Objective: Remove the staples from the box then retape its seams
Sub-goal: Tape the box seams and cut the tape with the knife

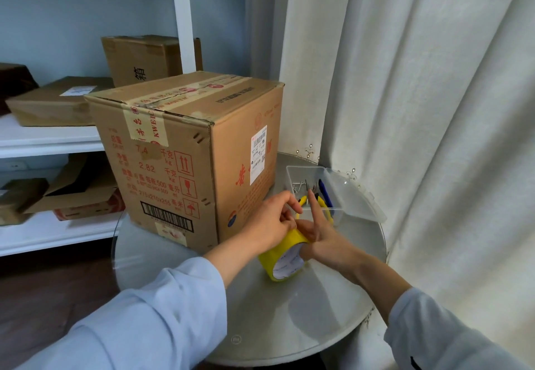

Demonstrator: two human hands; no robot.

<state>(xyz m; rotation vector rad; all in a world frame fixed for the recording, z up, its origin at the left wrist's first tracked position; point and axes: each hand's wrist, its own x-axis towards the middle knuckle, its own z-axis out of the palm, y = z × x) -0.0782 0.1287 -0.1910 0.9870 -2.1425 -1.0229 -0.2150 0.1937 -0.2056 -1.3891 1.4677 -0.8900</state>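
My left fingers [285, 206] curl over the top of the yellow tape roll [282, 256] and pinch at its edge, while my right fingers [314, 213] lie mostly straight against the roll's far side, the index pointing away from me. Both hands meet on the roll, just above the desk [289, 311]. I seem to be picking for the loose end of the tape, so I judge the retaping step is just starting; whether every staple is out I cannot tell.

Just beyond my fingers sits a clear plastic tray [311, 188] holding small metal pieces and yellow- and blue-handled tools. To the left of my fingers, close by, stands the cardboard box [185, 152], its top seam carrying old printed tape.

Next I need to lift the tape end free, pull out a length and carry it to the box's seam.
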